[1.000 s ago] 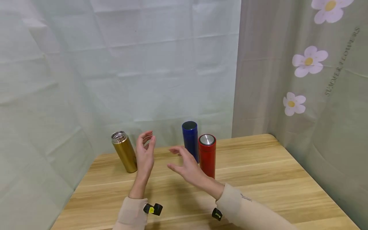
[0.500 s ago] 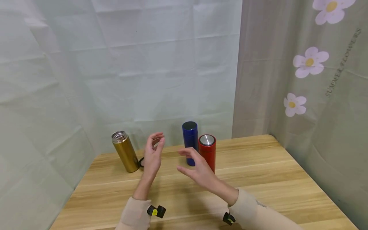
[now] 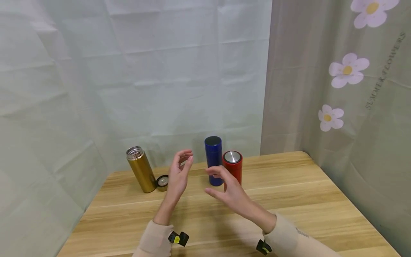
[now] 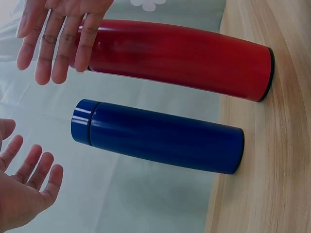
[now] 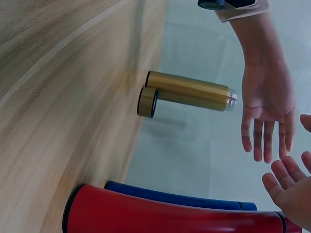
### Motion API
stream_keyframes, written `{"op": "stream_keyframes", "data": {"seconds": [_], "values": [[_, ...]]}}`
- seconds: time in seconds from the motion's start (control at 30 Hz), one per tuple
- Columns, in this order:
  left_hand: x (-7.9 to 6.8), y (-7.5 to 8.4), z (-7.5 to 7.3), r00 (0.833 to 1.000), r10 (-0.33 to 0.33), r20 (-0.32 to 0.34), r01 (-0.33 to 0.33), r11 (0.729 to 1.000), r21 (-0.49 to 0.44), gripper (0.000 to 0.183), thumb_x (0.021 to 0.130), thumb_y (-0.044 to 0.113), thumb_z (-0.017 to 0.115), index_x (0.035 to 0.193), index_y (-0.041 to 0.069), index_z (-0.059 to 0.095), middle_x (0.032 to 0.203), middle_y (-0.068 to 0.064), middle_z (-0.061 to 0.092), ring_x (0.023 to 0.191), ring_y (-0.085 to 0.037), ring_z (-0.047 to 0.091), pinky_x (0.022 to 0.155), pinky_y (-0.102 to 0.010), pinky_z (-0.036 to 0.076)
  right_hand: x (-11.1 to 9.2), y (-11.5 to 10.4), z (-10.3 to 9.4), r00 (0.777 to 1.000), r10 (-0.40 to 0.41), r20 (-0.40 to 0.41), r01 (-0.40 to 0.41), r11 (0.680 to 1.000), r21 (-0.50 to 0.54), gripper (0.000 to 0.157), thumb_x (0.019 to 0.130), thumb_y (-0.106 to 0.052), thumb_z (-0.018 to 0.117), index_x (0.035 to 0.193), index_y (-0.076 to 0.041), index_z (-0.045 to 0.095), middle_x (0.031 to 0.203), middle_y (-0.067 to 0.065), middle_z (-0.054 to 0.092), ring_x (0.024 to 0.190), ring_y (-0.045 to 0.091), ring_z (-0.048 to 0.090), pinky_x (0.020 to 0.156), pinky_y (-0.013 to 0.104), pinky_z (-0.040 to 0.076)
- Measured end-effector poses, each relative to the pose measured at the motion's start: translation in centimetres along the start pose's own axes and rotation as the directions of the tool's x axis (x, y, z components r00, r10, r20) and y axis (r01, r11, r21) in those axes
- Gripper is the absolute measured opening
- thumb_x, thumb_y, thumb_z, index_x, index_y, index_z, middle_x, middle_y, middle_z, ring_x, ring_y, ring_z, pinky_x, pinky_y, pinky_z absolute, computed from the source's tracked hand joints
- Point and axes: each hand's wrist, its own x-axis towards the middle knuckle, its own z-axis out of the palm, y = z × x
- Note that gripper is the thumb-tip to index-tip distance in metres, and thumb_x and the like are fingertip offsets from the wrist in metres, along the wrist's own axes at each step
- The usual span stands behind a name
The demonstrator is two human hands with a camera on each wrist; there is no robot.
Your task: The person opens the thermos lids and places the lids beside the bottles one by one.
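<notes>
My left hand (image 3: 178, 175) hovers above the table, fingers loosely bent and holding nothing. Beside it on the left stand an open gold thermos (image 3: 142, 172) and its lid (image 3: 162, 181), which rests upside down on the wood. To the right, my right hand (image 3: 232, 190) is also in the air with nothing in its grasp, fingers and thumb spread apart. Behind it are a capped blue thermos (image 3: 213, 157) and a capped red thermos (image 3: 233, 167) with a silver top. The right wrist view shows the gold thermos (image 5: 192, 91) upright, its lid (image 5: 146, 102) next to its base.
The wooden table (image 3: 289, 200) carries all the bottles near its far edge. A pale cloth curtain (image 3: 186, 78) hangs behind, and a grey-green curtain (image 3: 295, 89) with printed flowers lines the right side.
Both hands have moved to the right together, from beside the gold thermos toward the blue and red ones. The gold lid, hidden behind the left hand before, now shows. The bottles stayed put.
</notes>
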Motion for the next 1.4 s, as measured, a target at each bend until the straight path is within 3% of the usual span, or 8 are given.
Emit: {"op": "stream_keyframes", "data": {"seconds": [0.37, 0.6, 0.77, 1.0, 1.4], "values": [[-0.4, 0.7, 0.8, 0.999, 0.009, 0.046, -0.009, 1.000, -0.002, 0.031, 0.107, 0.019, 0.062, 0.133, 0.002, 0.060, 0.130, -0.013, 0.064, 0.123, -0.022, 0.058, 0.100, -0.025, 0.048, -0.9, -0.7, -1.8, 0.999, 0.043, -0.016, -0.043, 0.998, 0.037, 0.050, 0.094, -0.010, 0.078, 0.139, -0.012, 0.057, 0.137, 0.003, 0.062, 0.129, 0.023, 0.059, 0.110, 0.050, 0.047], [-0.6, 1.2, 1.2, 0.995, 0.022, 0.093, -0.023, 1.000, 0.012, 0.031, 0.107, 0.020, 0.061, 0.134, 0.004, 0.060, 0.131, -0.009, 0.064, 0.124, -0.022, 0.058, 0.102, -0.029, 0.048, -1.7, -0.6, -3.0, 0.998, 0.051, -0.044, -0.049, 0.998, 0.049, 0.050, 0.093, -0.004, 0.077, 0.139, -0.012, 0.057, 0.137, 0.002, 0.062, 0.129, 0.024, 0.059, 0.110, 0.049, 0.047], [-0.5, 1.4, 1.5, 0.990, 0.032, 0.140, -0.035, 0.999, 0.019, 0.032, 0.106, 0.019, 0.063, 0.133, 0.003, 0.061, 0.129, -0.013, 0.065, 0.124, -0.022, 0.059, 0.103, -0.036, 0.049, -1.9, -0.2, -3.9, 0.997, 0.039, -0.064, -0.035, 0.997, 0.063, 0.049, 0.094, -0.003, 0.076, 0.139, -0.010, 0.056, 0.138, 0.006, 0.061, 0.128, 0.027, 0.059, 0.111, 0.042, 0.047], [-0.2, 1.7, 2.0, 0.980, 0.067, 0.187, -0.070, 0.998, 0.010, 0.031, 0.105, 0.016, 0.063, 0.134, 0.005, 0.062, 0.132, -0.026, 0.062, 0.124, -0.025, 0.059, 0.104, -0.048, 0.048, -2.5, 0.1, -5.1, 0.992, 0.040, -0.120, -0.032, 0.998, 0.063, 0.049, 0.093, 0.000, 0.075, 0.138, -0.008, 0.057, 0.138, 0.013, 0.061, 0.127, 0.026, 0.058, 0.110, 0.022, 0.043], [-0.1, 1.5, 2.7, 0.976, 0.098, 0.193, -0.100, 0.995, 0.004, 0.029, 0.104, 0.012, 0.064, 0.132, 0.006, 0.063, 0.129, -0.028, 0.062, 0.120, -0.027, 0.060, 0.104, -0.053, 0.048, -3.1, 0.2, -6.7, 0.987, 0.041, -0.153, -0.031, 0.997, 0.066, 0.049, 0.093, 0.003, 0.074, 0.138, -0.007, 0.057, 0.135, 0.014, 0.061, 0.122, 0.038, 0.058, 0.108, 0.021, 0.043]]}}
